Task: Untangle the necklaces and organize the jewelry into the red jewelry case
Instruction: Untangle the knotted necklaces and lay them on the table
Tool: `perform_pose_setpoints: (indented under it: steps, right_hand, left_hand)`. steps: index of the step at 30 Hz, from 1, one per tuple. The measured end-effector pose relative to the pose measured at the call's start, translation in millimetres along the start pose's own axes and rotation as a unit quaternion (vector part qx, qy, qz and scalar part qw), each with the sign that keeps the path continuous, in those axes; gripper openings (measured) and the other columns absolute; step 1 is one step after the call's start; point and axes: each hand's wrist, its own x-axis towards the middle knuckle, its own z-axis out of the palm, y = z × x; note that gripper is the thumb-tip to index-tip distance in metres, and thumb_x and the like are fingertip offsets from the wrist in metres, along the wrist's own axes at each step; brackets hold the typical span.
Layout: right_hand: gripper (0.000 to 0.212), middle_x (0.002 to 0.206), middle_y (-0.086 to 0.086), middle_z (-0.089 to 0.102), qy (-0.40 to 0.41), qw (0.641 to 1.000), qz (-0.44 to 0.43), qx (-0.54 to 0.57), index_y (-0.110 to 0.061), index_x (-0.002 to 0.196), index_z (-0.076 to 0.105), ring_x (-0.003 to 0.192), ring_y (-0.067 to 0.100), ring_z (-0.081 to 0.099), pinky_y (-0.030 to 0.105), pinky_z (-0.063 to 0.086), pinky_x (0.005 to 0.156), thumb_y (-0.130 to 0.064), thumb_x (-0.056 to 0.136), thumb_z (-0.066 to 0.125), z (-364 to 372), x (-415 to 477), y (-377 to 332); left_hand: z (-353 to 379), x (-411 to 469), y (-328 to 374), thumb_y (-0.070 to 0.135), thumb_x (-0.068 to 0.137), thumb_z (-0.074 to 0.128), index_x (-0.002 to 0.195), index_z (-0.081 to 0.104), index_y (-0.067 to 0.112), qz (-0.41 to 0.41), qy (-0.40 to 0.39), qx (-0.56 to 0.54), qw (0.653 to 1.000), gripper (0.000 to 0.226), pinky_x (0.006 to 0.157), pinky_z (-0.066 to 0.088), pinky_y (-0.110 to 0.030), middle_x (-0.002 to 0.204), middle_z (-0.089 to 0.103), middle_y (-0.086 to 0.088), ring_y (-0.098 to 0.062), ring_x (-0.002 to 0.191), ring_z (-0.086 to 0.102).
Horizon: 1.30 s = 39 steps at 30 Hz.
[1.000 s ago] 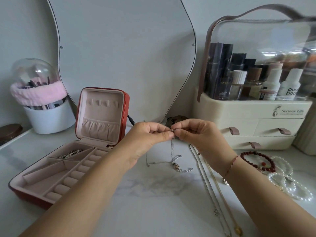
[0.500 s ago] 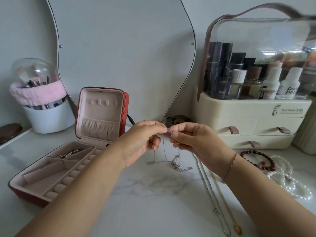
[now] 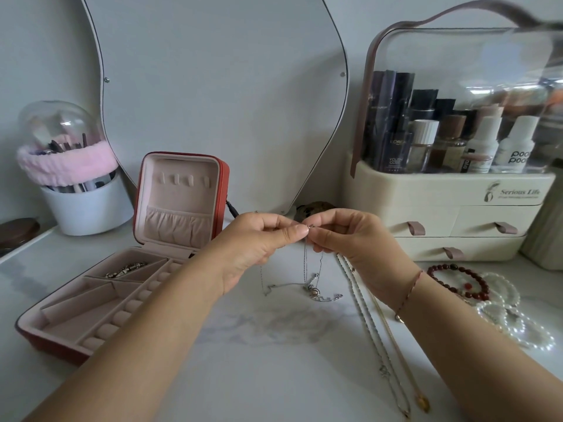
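My left hand (image 3: 259,245) and my right hand (image 3: 356,242) meet above the marble tabletop, both pinching the clasp end of a thin silver necklace (image 3: 306,269). Its chain hangs down, and its pendant end (image 3: 316,292) lies tangled on the table. The red jewelry case (image 3: 224,190) stands open at the left, lid upright; one piece of jewelry (image 3: 126,269) lies in a back compartment. Two long necklaces (image 3: 374,330), one silver and one gold, stretch along the table to the right of my hands.
A red bead bracelet (image 3: 460,280) and pearl bracelets (image 3: 515,321) lie at the right. A cream cosmetics organizer (image 3: 441,208) with drawers stands behind them. A white brush holder (image 3: 85,205) with a pink band sits at the back left, a mirror (image 3: 213,86) leans behind.
Both hands have stayed together on the clasp; the hanging silver chain has shifted and swung a little below them while the pendant end stays on the table.
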Motion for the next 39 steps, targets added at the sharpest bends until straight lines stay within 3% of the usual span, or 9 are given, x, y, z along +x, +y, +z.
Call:
perform_pose_setpoints:
  steps: [3,8,12,18,23,32,36,39]
  right_hand:
    - [0.007,0.083,0.019,0.068,0.002,1.0,-0.015,-0.02,-0.006,0.085,0.071,0.065,0.012,0.056,0.019,0.048,0.066,-0.001,0.081,0.069,1,-1,-2]
    - [0.014,0.078,0.01,0.07,0.011,0.996,-0.051,-0.066,-0.014,0.081,0.071,0.067,0.011,0.058,0.021,0.05,0.068,-0.001,0.08,0.07,3,-3,-3]
    - [0.019,0.081,0.014,0.069,0.003,0.997,-0.053,-0.062,-0.015,0.086,0.07,0.075,0.015,0.06,0.029,0.052,0.077,0.003,0.081,0.068,2,-3,-3]
    - [0.027,0.076,0.002,0.067,0.029,0.998,-0.05,-0.03,-0.017,0.089,0.069,0.074,0.014,0.06,0.024,0.051,0.08,0.008,0.082,0.063,-2,0,-3]
    - [0.019,0.071,0.0,0.065,0.026,0.998,-0.03,0.043,-0.008,0.092,0.067,0.066,0.009,0.059,0.017,0.051,0.069,0.008,0.083,0.062,-2,0,-5]
    - [0.016,0.067,0.001,0.063,0.025,0.995,-0.018,0.093,-0.006,0.089,0.065,0.057,0.008,0.058,0.018,0.052,0.064,0.009,0.084,0.059,-1,1,-6]
    - [0.016,0.065,-0.001,0.059,0.029,0.992,-0.027,0.12,-0.006,0.088,0.064,0.057,0.009,0.052,0.018,0.047,0.06,0.008,0.085,0.058,-2,1,-9]
    - [0.016,0.066,0.001,0.059,0.013,0.986,-0.019,0.166,-0.006,0.089,0.064,0.055,0.01,0.052,0.019,0.045,0.058,0.006,0.086,0.055,-5,0,-12]
  left_hand:
    - [0,1,-2,0.037,0.078,0.072,0.099,0.074,0.016,0.007,0.029,0.028,0.999,0.029,0.051,0.026,-0.02,0.052,0.047,0.017,-0.001,0.04,0.037]
    - [1,2,-3,0.032,0.083,0.07,0.095,0.074,0.017,0.004,0.048,0.032,0.998,0.019,0.05,0.026,-0.02,0.044,0.042,0.019,-0.004,0.046,0.032]
    - [0,2,-3,0.028,0.085,0.069,0.085,0.073,0.019,0.01,0.058,0.031,0.998,0.011,0.05,0.025,-0.02,0.044,0.037,0.018,-0.004,0.044,0.032]
    - [4,-4,4,0.017,0.094,0.057,0.081,0.066,0.014,0.043,0.038,0.065,0.996,0.015,0.055,0.029,-0.018,0.039,0.044,0.021,0.007,0.041,0.044]
    - [5,-6,5,0.016,0.093,0.058,0.08,0.065,0.015,0.05,-0.004,0.08,0.996,0.015,0.045,0.03,-0.005,0.04,0.044,0.022,0.006,0.041,0.042]
    - [6,-3,-1,0.018,0.087,0.068,0.082,0.072,0.02,0.049,-0.027,0.09,0.994,0.006,0.051,0.034,-0.001,0.057,0.059,0.02,0.011,0.055,0.05]
    - [3,0,-2,0.024,0.089,0.066,0.088,0.071,0.018,0.033,0.01,0.089,0.995,0.009,0.047,0.032,-0.005,0.048,0.05,0.021,0.006,0.047,0.045]
    - [-1,4,-5,0.027,0.09,0.062,0.089,0.071,0.017,0.007,0.05,0.072,0.996,0.013,0.048,0.028,-0.017,0.049,0.041,0.017,-0.003,0.046,0.035]
